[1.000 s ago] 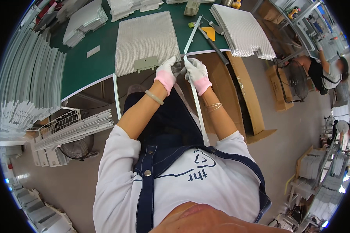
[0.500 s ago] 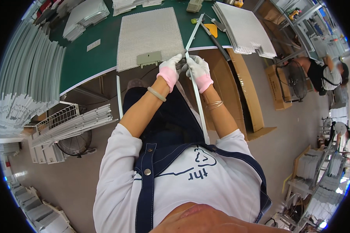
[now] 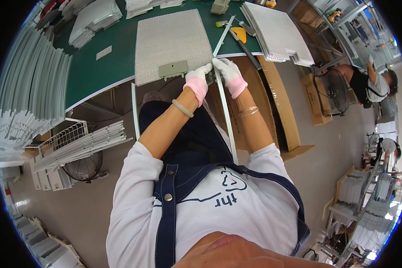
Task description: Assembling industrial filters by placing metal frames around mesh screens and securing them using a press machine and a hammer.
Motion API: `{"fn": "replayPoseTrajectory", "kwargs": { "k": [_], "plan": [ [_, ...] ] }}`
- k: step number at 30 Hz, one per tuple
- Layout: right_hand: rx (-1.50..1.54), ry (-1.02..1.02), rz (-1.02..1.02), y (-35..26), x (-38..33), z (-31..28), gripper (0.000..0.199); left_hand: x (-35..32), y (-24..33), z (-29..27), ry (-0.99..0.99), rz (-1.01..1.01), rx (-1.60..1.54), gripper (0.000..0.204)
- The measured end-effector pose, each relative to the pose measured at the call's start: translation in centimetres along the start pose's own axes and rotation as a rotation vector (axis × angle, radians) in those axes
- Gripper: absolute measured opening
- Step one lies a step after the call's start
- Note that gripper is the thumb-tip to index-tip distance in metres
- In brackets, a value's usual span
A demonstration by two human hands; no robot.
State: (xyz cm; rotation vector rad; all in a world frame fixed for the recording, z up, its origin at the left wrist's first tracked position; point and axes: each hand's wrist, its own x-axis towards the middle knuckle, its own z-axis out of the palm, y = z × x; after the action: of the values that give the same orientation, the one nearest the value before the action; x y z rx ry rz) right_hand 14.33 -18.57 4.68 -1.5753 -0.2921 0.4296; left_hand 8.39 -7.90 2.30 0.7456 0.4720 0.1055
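A pale metal mesh panel (image 3: pixel 172 38) lies on the green table, its near edge jutting over the front. A grey-green plastic piece with small tabs (image 3: pixel 173 70) sits at that near edge. At the panel's near right corner, my left hand (image 3: pixel 198 81), in a white glove with pink cuff, is closed with its fingertips at the metal strip. My right hand (image 3: pixel 230 77), gloved alike, pinches the thin pale metal strip (image 3: pixel 224 111) beside its bend. One leg of the strip runs down toward my body; the other slants across the table. The fingers partly hide the corner.
A utility knife (image 3: pixel 245 47), a yellow triangular scraper (image 3: pixel 239 34) and a screwdriver (image 3: pixel 248 29) lie right of the panel. Stacked mesh panels (image 3: pixel 279 33) stand further right. Below is an open cardboard box (image 3: pixel 279 105). Strip bundles (image 3: pixel 31 85) rise at left. People work at far right.
Both hands have shifted slightly at the bend, and the right hand's fingers have moved up toward the panel's corner. The panel and plastic piece sit slightly lower in the view.
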Motion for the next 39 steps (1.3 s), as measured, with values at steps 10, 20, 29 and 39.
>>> {"fn": "replayPoseTrajectory", "kwargs": {
  "k": [10,20,29,39],
  "plan": [
    [0.119,-0.066,0.157,-0.2,0.4,0.7,0.019,-9.6,11.0,-2.5,-0.234,-0.173,0.654,0.035],
    [0.088,-0.111,0.154,0.0,0.5,0.2,0.017,-6.8,11.2,-23.0,0.154,0.250,0.325,0.026],
    [0.061,-0.102,0.163,-0.2,0.4,1.0,0.018,-10.2,13.2,-16.8,-0.048,0.002,-0.177,0.025],
    [0.118,-0.082,0.165,0.0,0.2,1.4,0.017,-6.9,12.2,-21.1,-0.606,-0.084,-0.493,0.029]
  ]
}}
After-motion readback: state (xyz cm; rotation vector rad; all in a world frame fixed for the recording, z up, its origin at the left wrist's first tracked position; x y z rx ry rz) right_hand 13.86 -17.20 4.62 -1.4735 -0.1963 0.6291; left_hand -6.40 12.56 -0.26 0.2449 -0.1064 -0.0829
